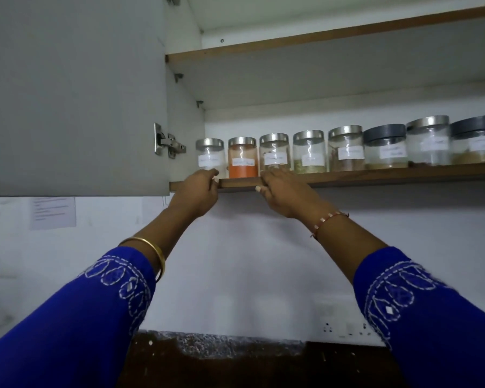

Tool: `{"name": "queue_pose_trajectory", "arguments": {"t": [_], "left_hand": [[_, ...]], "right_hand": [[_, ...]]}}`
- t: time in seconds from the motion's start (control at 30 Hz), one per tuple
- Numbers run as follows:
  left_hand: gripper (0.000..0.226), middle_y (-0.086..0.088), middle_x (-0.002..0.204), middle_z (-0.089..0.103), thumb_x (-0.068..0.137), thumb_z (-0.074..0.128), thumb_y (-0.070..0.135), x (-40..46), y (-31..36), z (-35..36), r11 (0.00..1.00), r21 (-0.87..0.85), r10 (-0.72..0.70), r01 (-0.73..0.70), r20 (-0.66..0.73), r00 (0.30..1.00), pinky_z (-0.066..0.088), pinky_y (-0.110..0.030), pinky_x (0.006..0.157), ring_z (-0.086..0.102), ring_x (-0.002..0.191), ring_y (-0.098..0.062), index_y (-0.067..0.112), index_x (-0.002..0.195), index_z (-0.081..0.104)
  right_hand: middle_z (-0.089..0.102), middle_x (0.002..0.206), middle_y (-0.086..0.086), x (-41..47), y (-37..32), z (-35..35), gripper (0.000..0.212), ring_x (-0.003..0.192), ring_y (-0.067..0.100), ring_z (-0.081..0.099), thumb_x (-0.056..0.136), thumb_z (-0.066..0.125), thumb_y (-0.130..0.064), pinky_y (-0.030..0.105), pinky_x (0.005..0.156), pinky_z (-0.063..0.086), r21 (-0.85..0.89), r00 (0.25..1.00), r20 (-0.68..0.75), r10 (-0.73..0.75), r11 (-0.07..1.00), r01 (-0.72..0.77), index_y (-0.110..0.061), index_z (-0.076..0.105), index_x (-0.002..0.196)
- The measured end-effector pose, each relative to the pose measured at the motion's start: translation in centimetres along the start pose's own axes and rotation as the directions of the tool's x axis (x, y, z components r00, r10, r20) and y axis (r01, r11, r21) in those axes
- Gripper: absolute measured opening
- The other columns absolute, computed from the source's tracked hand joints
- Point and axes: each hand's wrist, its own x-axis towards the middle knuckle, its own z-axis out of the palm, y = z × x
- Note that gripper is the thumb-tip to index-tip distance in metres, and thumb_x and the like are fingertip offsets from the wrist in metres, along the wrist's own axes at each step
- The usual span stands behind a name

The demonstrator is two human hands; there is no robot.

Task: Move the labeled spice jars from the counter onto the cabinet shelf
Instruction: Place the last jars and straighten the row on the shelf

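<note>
Reaching overhead, a person is resting the left hand (198, 189) at the clear steel-lidded jar (210, 156) and the right hand (280, 189) at its twin (274, 152), seemingly nudging the labelled row flush. Fingers are curling over the brown wooden shelf edge (375, 175), at twelve o'clock from the dark counter (235, 365); whether they are pinching glass is unclear.

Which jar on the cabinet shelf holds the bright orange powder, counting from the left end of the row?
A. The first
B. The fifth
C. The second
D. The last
C. The orange-filled jar stands second from the left, between a pale jar at the end of the shelf and a jar with dark bits.
</note>
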Motion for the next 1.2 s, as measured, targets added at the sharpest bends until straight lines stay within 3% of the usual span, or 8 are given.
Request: {"name": "queue_pose_trajectory", "arguments": {"t": [0.07, 0.17, 0.23, 0.37, 0.5, 0.73, 0.97, 1.2], "left_hand": [[0.035, -0.019, 0.127, 0.056, 0.098, 0.035, 0.016, 1.1, -1.4, 0.5, 1.000, -0.006, 0.026, -0.026, 0.036, 0.999, 0.041, -0.036, 0.092, 0.051, 0.117, -0.034, 0.004, 0.126, 0.052], [0.030, -0.021, 0.107, 0.061, 0.100, 0.029, 0.022, 3.1, -2.8, 1.1, 0.998, -0.031, 0.048, -0.046, 0.078, 0.996, 0.038, -0.032, 0.077, 0.055, 0.102, -0.034, 0.007, 0.089, 0.052], [0.035, -0.022, 0.107, 0.061, 0.101, 0.025, 0.028, 4.2, -3.3, 1.2, 0.998, -0.052, 0.041, -0.034, 0.142, 0.989, 0.039, -0.034, 0.081, 0.054, 0.101, -0.034, 0.012, 0.083, 0.050], [0.050, -0.020, 0.136, 0.049, 0.102, 0.019, 0.030, 6.3, -3.7, 1.1, 0.996, -0.061, -0.044, 0.068, 0.332, 0.942, 0.032, -0.034, 0.104, 0.044, 0.126, -0.031, 0.001, 0.124, 0.053], [0.044, -0.016, 0.148, 0.036, 0.101, 0.024, 0.024, 8.3, -3.5, 0.9, 0.986, -0.089, -0.083, 0.138, 0.454, 0.887, 0.027, -0.032, 0.108, 0.037, 0.132, -0.026, 0.004, 0.137, 0.040], [0.015, -0.015, 0.115, 0.050, 0.098, 0.030, 0.015, 10.1, -3.6, 2.9, 0.984, -0.029, -0.133, 0.176, 0.532, 0.836, 0.032, -0.029, 0.087, 0.044, 0.100, -0.022, 0.013, 0.102, 0.044], [0.022, -0.011, 0.097, 0.054, 0.093, 0.032, 0.013, 11.5, -4.5, 2.9, 0.971, -0.024, -0.170, 0.237, 0.625, 0.762, 0.038, -0.022, 0.063, 0.048, 0.073, -0.014, 0.009, 0.096, 0.054], [0.023, -0.006, 0.100, 0.053, 0.095, 0.037, 0.013, 13.6, -5.6, 4.3, 0.989, 0.054, -0.136, 0.134, 0.675, 0.726, 0.038, -0.023, 0.077, 0.048, 0.081, -0.012, 0.014, 0.082, 0.055]], "right_hand": [[0.052, 0.127, 0.015, 1.6, -1.0, 0.5, 0.039, 0.122, 0.031, 0.043, 0.099, 0.032, -0.035, 0.046, 0.107, 0.031, -0.037, 0.999, 0.024, 0.033, 0.999, -0.032, -0.006, 0.051, 0.119], [0.058, 0.117, 0.016, 3.6, -2.1, 0.3, 0.037, 0.107, 0.029, 0.052, 0.101, 0.027, -0.034, 0.041, 0.098, 0.036, 0.011, 0.993, 0.077, 0.093, 0.996, -0.094, -0.011, 0.055, 0.097], [0.059, 0.116, 0.018, 5.0, -2.7, -0.2, 0.038, 0.100, 0.028, 0.053, 0.102, 0.025, -0.032, 0.035, 0.087, 0.037, 0.075, 0.981, 0.144, 0.126, 0.988, -0.138, -0.012, 0.052, 0.084], [0.045, 0.140, 0.018, 8.1, -3.0, -0.7, 0.038, 0.127, 0.031, 0.044, 0.101, 0.030, -0.017, 0.031, 0.100, 0.036, 0.082, 0.954, 0.246, 0.169, 0.977, -0.195, 0.001, 0.047, 0.130], [0.037, 0.147, 0.017, 10.3, -2.7, -0.5, 0.041, 0.134, 0.029, 0.037, 0.098, 0.030, -0.007, 0.031, 0.107, 0.032, 0.049, 0.927, 0.330, 0.180, 0.977, -0.207, 0.003, 0.041, 0.137], [0.043, 0.144, 0.013, 13.4, -0.9, 2.1, 0.043, 0.131, 0.026, 0.043, 0.096, 0.032, -0.013, 0.036, 0.110, 0.034, 0.033, 0.892, 0.429, 0.140, 0.985, -0.171, -0.005, 0.044, 0.136], [0.044, 0.142, 0.013, 15.3, -0.6, 3.1, 0.042, 0.117, 0.024, 0.050, 0.096, 0.034, -0.008, 0.032, 0.094, 0.039, 0.074, 0.881, 0.459, 0.117, 0.983, -0.169, -0.003, 0.044, 0.136], [0.057, 0.125, 0.010, 18.1, 0.3, 5.3, 0.026, 0.106, 0.027, 0.058, 0.086, 0.045, -0.026, 0.038, 0.096, 0.047, -0.043, 0.803, 0.555, 0.218, 0.971, -0.234, -0.015, 0.056, 0.108]]}}
